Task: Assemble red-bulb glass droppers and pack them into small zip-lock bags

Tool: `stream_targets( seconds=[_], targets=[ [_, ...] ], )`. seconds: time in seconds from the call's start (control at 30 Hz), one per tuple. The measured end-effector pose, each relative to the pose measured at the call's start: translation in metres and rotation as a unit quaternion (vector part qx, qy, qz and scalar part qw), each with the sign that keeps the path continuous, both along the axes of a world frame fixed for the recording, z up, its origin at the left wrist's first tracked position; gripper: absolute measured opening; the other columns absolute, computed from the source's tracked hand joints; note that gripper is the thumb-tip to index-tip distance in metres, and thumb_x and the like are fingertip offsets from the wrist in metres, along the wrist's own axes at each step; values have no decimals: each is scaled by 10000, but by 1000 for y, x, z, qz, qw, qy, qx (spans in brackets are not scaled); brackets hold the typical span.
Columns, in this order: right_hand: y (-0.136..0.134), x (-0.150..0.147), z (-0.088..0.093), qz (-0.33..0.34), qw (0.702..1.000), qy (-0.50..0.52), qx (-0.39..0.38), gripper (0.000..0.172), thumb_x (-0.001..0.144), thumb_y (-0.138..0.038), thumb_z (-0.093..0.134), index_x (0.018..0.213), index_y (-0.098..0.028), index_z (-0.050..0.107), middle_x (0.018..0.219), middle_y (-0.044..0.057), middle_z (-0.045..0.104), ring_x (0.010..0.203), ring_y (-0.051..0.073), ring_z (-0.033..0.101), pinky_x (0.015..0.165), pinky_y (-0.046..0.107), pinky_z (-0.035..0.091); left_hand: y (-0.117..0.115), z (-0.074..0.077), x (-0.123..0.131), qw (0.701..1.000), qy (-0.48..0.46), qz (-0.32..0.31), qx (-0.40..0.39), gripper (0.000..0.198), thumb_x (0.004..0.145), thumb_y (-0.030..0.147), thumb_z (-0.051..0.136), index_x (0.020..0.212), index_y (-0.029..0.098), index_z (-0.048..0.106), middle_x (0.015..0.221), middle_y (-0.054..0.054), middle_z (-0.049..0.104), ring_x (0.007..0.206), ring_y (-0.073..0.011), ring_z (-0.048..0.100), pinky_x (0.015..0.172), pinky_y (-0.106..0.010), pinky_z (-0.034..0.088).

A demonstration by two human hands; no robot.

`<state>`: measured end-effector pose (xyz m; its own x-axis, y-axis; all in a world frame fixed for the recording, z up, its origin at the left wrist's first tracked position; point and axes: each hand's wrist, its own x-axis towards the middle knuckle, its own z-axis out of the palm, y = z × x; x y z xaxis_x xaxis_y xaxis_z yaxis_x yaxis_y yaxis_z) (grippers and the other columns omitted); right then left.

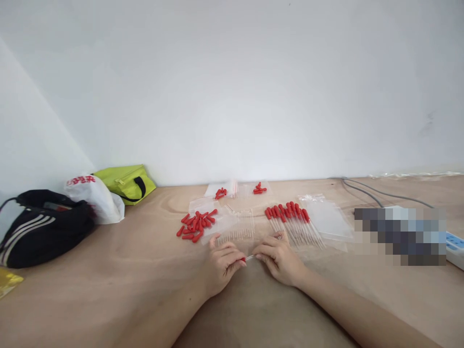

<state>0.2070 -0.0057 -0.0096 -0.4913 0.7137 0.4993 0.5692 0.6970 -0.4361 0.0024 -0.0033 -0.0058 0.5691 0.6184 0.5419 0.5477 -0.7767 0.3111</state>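
My left hand (224, 263) and my right hand (279, 258) rest on the wooden table (126, 270), fingertips nearly meeting. Between them lies a thin clear glass dropper tube (249, 258); its red rubber bulb end is pinched in my left fingers and its glass end in my right. Just beyond my left hand lies a loose pile of red rubber bulbs (196, 225) and a row of bare glass tubes (237, 232). Past my right hand is a row of finished droppers with red bulbs (292, 218).
Clear plastic bags (328, 220) lie by the droppers, two smaller bags with red bulbs (259, 189) near the wall. A black striped bag (43, 227), a white plastic bag (96, 198) and a lime pouch (126, 182) sit left. A power strip (455, 246) and grey cables (366, 191) lie right.
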Motion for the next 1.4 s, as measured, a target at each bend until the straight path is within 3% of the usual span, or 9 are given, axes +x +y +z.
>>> stream_targets(
  seconds=[0.43, 0.7, 0.87, 1.0, 1.1, 1.17, 1.23, 1.33, 1.4],
  targets=[
    [-3, -4, 1, -17, 994, -46, 100, 186, 817, -161, 420, 749, -191, 591, 689, -1, 607, 632, 118, 484, 624, 299, 160, -1, -7, 1, 999, 18, -2, 35, 263, 896, 324, 395, 756, 195, 576, 662, 16, 648, 701, -150, 571, 982, -453, 160],
    [-8, -13, -6, -23, 996, -42, 71, 226, 825, -153, 371, 721, -172, 570, 627, -10, 578, 555, 97, 455, 623, 285, 162, -1, -8, 3, 998, 31, -8, 61, 263, 892, 293, 374, 733, 189, 555, 643, 7, 628, 691, -153, 559, 960, -427, 222],
    [-6, -14, -7, -20, 996, -68, 58, 220, 834, -144, 374, 724, -173, 562, 639, -14, 582, 564, 99, 445, 624, 278, 178, -1, -6, 5, 997, 41, -10, 68, 248, 887, 263, 381, 716, 186, 544, 623, 14, 614, 691, -151, 553, 956, -425, 193],
    [-3, -12, -1, -18, 988, -123, 92, 177, 836, -167, 422, 740, -185, 569, 691, 3, 605, 671, 131, 465, 635, 289, 184, -1, -3, 6, 996, 46, 12, 73, 217, 881, 241, 396, 751, 200, 564, 663, 21, 630, 747, -157, 558, 963, -431, 146],
    [1, -6, 5, -26, 974, -175, 143, 137, 796, -139, 467, 731, -180, 580, 707, 24, 615, 732, 156, 467, 657, 307, 190, 1, 2, 4, 994, 38, 62, 81, 150, 864, 273, 440, 900, 230, 579, 810, 4, 652, 838, -179, 556, 950, -430, 154],
    [6, 1, 9, -82, 969, -178, 149, 146, 783, -132, 467, 715, -176, 589, 701, 33, 619, 727, 163, 472, 657, 311, 193, 3, 4, 1, 990, 42, 106, 80, 235, 834, 324, 486, 1039, 220, 540, 944, -37, 636, 908, -209, 540, 932, -431, 187],
    [16, 11, 12, -190, 963, -144, 128, 163, 795, -162, 450, 749, -180, 605, 707, 37, 633, 722, 171, 484, 659, 309, 199, 5, 5, -2, 987, 52, 139, 69, 327, 810, 337, 511, 1103, 191, 500, 1009, -68, 611, 941, -230, 524, 902, -428, 230],
    [36, 26, 13, -347, 930, -96, 73, 198, 820, -235, 422, 883, -182, 602, 714, 37, 652, 742, 190, 514, 683, 311, 212, 7, 4, -4, 986, 71, 150, 37, 262, 798, 293, 522, 1042, 197, 530, 989, -55, 608, 929, -230, 524, 854, -411, 276],
    [47, 33, 10, -401, 910, -98, 35, 211, 821, -259, 415, 915, -175, 584, 694, 39, 650, 761, 202, 534, 691, 315, 216, 7, 4, -4, 987, 79, 142, 16, 180, 793, 268, 528, 960, 212, 563, 952, -35, 614, 905, -220, 533, 843, -408, 282]
  ],
)
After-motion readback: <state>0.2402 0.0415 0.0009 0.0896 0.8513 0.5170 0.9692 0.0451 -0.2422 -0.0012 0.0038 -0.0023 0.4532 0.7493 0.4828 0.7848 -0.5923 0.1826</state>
